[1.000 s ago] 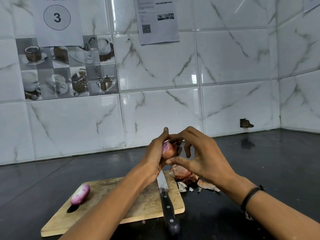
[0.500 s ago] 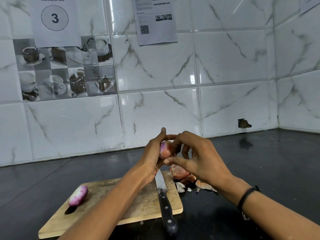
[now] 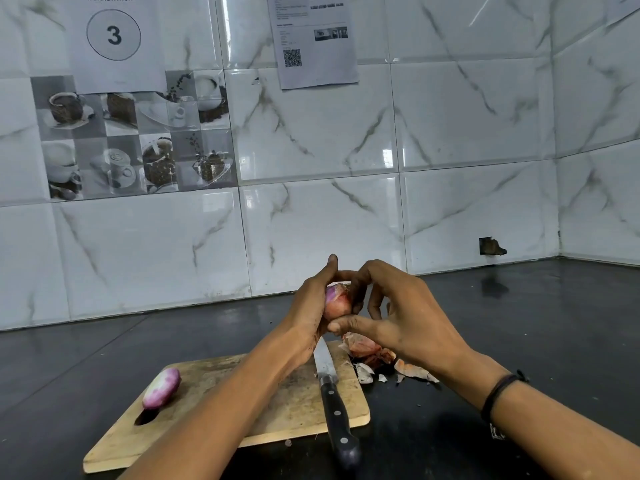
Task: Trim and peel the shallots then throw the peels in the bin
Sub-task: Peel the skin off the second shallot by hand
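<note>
Dark desk [image 3: 519, 341] under marble tiles. Left hand [image 3: 308, 317] is cupping shallot [image 3: 337, 301] above cutting board [image 3: 277, 410]; right hand [image 3: 405, 320] grip is pinching its skin. Since second ago hands are hardly moving, so peeling is probably continuing. Peeled shallot [image 3: 161, 393] is lying on board; peels [image 3: 367, 351] are waiting beside knife [image 3: 332, 400].

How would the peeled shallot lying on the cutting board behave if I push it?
The peeled shallot looks rounded and elongated, so it would probably roll sideways on the cutting board. Its bare, glossy surface suggests it may be slippery to pinch.
</note>
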